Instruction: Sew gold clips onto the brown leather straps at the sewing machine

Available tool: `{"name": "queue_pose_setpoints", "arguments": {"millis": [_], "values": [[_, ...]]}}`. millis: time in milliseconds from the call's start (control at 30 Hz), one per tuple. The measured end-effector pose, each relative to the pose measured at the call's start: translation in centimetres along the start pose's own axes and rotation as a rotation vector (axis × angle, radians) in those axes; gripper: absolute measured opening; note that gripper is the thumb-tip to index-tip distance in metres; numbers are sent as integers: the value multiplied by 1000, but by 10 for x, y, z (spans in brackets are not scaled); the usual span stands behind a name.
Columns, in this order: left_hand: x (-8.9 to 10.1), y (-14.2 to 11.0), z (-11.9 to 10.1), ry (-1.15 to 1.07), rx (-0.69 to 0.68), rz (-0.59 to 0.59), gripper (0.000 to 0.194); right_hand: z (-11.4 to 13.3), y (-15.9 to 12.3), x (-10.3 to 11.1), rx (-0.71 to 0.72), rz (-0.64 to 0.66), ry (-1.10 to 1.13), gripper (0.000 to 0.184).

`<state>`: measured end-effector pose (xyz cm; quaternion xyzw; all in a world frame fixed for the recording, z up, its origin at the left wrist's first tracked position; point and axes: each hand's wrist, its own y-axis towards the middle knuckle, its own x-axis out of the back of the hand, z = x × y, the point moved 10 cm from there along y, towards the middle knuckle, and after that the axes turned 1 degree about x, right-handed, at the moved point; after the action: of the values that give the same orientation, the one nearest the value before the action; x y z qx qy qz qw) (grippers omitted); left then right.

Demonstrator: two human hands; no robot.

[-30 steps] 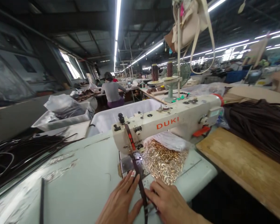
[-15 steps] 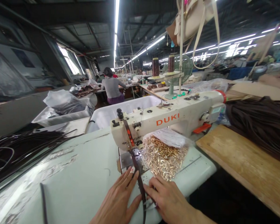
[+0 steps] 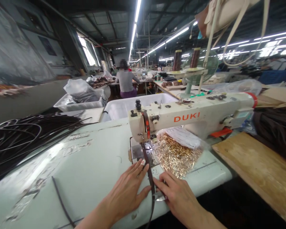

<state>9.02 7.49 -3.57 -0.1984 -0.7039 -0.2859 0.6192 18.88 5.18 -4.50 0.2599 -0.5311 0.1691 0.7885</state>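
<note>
**Strap under the needle, both hands guiding**

The step in hand looks like stitching: a narrow dark strap (image 3: 149, 171) runs from under the presser foot of the sewing machine (image 3: 181, 119) straight back between the two hands and off the near edge of the pale green table (image 3: 85, 165).

The left hand (image 3: 128, 190) lies flat, palm down, fingers spread and pointing toward the needle; its fingertips rest just left of the strap, with the thumb angled in toward it. It grips nothing — it seems only to press and steady. The right hand (image 3: 178, 198) sits just right of the strap, fingers loosely curled, the tips touching the strap's edge where a small metal fitting appears to lie. Whether it pinches the strap or merely bears against it, I cannot tell.

Judging from this, the next move calls for even feeding — both hands keeping the strap straight in line with the foot, fingertips held short of the needle.

Just beyond the right hand's fingers lies a clear bag of gold-coloured metal rings (image 3: 176, 152), tucked under the machine's arm. Well off to the left of the left hand is a heap of dark straps (image 3: 26, 136), and one loose strip (image 3: 62, 200) lies on the table near the left forearm. Far beyond the hands, a seated person (image 3: 126, 83) works at another bench.
</note>
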Motion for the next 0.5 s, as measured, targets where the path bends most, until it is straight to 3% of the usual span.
{"name": "queue_pose_setpoints", "arguments": {"millis": [367, 500], "values": [[-1, -2, 1, -56, 39, 10, 59, 1, -2, -2, 32, 5, -38, 64], [0, -3, 0, -51, 33, 1, 58, 4, -2, 0, 64, -22, -52, 62]]}}
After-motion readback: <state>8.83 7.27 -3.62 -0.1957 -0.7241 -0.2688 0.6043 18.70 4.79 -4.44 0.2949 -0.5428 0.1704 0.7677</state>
